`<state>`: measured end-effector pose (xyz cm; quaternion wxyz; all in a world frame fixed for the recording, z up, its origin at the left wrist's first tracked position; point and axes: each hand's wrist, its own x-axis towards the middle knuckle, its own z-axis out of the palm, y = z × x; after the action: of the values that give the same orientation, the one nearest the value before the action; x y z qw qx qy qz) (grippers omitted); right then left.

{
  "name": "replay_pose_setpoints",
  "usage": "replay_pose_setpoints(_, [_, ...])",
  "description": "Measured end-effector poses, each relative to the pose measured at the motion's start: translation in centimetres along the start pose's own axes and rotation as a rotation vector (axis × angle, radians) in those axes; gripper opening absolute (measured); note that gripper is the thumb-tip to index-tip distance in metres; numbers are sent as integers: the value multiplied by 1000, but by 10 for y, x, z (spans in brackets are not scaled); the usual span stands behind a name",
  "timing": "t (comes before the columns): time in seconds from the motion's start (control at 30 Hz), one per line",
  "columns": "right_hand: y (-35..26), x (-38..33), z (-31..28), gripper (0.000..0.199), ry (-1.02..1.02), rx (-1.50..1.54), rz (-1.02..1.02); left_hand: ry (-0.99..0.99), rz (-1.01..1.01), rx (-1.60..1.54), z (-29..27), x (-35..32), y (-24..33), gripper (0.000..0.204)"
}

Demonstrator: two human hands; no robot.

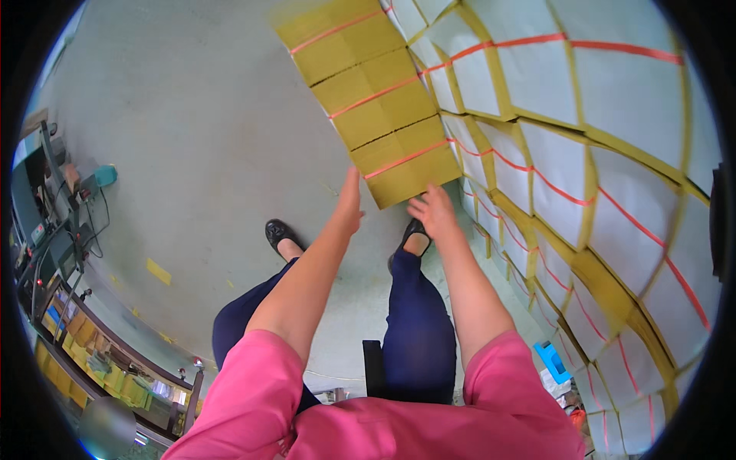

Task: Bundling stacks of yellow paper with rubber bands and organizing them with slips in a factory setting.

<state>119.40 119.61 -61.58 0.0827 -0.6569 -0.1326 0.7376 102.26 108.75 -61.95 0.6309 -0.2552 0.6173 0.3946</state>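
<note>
In front of me is a row of stacked yellow cardboard boxes or bundles (414, 165), with red strapping across them. My left hand (352, 203) is beside the left edge of the nearest bundle, its fingers stretched out along that side. At the near right corner is my right hand (435, 210), fingers apart and thumb to the left. Both hands are very near the bundle; whether they touch it I cannot tell. Neither hand visibly holds anything.
A tall stack of white-faced bundles (544, 165) with red straps lines the right side. A blue plastic item (552, 362) lies at its foot. On the left stand a machine with cables (57, 222) and a rack of yellow pieces (107, 368). Grey floor (192, 115) stretches between.
</note>
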Motion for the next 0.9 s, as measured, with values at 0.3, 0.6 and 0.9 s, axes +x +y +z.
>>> replay_pose_setpoints(0.3, [4, -346, 46, 33, -274, -1449, -807, 330, 185, 202, -277, -210, -5, 78])
replay_pose_setpoints(0.6, [34, -418, 65, 29, -662, -2062, -746, 518, -56, -371, -327, -503, -335, 21])
replay_pose_setpoints(0.9, [92, -418, 286, 35, -1129, -2498, -904, 620, 161, -834, -332, -562, -443, 38])
